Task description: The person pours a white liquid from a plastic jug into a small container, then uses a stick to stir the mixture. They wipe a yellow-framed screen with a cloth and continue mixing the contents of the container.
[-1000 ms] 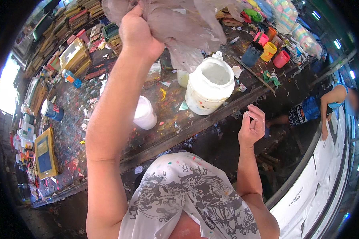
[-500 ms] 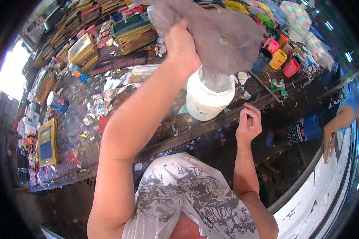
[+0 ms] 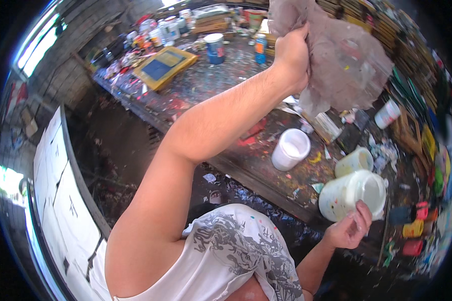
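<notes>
My left hand (image 3: 292, 60) is closed on a crumpled, greyish translucent plastic sheet or bag (image 3: 349, 65), raised over the paint-stained table (image 3: 206, 95). Below it a small white container (image 3: 289, 153) stands upright with pale contents. A pale yellowish container (image 3: 351, 163) sits just behind a larger white bucket (image 3: 339, 198), whose wide mouth is uncovered. My right hand (image 3: 350, 226) is at the near side of that bucket, fingers half-curled and apart with nothing visible in them; whether the fingertips touch the bucket I cannot tell.
A yellow-framed screen (image 3: 163, 67), a blue tin (image 3: 215, 55) and a blue bottle (image 3: 260, 50) lie farther along the table. Stacked wooden frames (image 3: 407, 50) rise behind. Coloured pots (image 3: 413, 228) crowd the right end. White sheeting (image 3: 68, 200) lines a rail at left, beside a dark floor.
The view has swung left, taking the other person out of sight. My left hand has lifted the grey plastic clear of the bucket's mouth. My right hand now overlaps the bucket's near side.
</notes>
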Action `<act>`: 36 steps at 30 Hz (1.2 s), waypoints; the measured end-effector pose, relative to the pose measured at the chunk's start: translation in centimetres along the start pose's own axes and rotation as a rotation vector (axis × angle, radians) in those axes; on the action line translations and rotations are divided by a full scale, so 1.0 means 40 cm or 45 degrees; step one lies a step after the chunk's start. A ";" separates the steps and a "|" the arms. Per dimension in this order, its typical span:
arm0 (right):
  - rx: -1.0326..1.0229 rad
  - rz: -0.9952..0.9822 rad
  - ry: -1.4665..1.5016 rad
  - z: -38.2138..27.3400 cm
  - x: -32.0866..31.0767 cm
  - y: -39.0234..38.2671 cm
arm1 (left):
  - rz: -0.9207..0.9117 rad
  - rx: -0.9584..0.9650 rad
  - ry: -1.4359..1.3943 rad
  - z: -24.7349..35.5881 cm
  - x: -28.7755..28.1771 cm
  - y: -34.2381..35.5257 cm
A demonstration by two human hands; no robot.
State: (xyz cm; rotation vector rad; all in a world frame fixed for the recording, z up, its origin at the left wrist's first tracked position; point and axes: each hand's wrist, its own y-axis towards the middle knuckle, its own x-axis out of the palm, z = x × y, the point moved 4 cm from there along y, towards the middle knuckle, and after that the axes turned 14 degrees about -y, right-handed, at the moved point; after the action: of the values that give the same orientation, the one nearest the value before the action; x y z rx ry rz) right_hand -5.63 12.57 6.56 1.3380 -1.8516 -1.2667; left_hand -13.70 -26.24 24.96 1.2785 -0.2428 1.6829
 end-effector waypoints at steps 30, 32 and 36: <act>-0.489 -0.888 0.896 -1.093 1.243 -0.303 | 1.059 1.535 0.180 2.044 -1.007 -0.925; -0.557 -0.905 0.968 -1.171 1.345 -0.322 | 1.025 1.585 0.189 2.126 -1.096 -1.004; -0.497 -0.963 1.065 -1.272 1.554 -0.371 | 1.047 1.671 0.201 2.224 -1.225 -1.042</act>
State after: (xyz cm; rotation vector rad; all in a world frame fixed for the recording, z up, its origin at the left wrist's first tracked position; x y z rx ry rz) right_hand 19.28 -65.19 8.32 1.9867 -0.5056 -1.0362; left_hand 73.54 -90.48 7.18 2.1052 0.6508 2.8139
